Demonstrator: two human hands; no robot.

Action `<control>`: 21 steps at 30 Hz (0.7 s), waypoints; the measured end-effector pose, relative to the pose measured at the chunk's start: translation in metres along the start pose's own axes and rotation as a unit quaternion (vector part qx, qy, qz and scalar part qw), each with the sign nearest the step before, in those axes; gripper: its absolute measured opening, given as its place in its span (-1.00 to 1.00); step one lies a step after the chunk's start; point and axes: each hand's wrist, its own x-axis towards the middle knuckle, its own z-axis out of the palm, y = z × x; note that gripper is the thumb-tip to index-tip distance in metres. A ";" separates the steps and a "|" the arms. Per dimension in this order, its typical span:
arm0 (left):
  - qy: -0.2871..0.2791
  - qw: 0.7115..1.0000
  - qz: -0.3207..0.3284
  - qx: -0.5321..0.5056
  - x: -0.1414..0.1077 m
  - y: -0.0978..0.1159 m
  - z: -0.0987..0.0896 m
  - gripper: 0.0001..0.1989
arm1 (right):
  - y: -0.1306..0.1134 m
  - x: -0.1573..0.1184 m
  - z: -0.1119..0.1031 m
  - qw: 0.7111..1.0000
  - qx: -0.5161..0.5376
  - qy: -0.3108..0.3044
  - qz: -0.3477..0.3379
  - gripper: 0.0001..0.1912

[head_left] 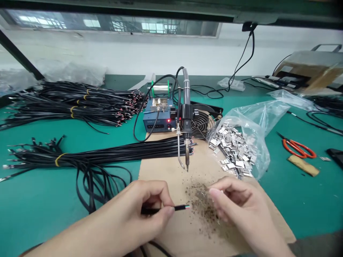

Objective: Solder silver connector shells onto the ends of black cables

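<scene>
Left bare hand (147, 208): pinches flat black cable (180, 208), coloured wire tips (187, 207) just beyond fingertips. Right bare hand (237, 203): fingertips together, can't tell contents; speckled tan board (158, 171) below.

Whatever my right fingertips (211, 191) might pinch is too small and blurred to tell. My curled left fingers (160, 194) hide part of the black cable (180, 207); the frame's right edge cuts off the dark object (334, 157).

A green bench top (268, 142) bears a brown board (155, 171).
</scene>
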 end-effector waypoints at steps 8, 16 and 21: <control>0.029 0.992 -0.051 -0.116 0.051 -0.011 -0.011 -0.80 | -0.004 0.047 -0.016 0.977 -0.136 -0.165 0.026 -0.93; 0.060 0.994 0.047 -0.084 0.067 -0.008 -0.008 -0.80 | 0.004 0.068 0.008 0.979 0.037 -0.156 0.124 -0.82; 0.071 0.994 0.065 -0.059 0.066 -0.005 -0.002 -0.85 | 0.004 0.067 0.006 0.977 0.098 -0.150 0.117 -0.76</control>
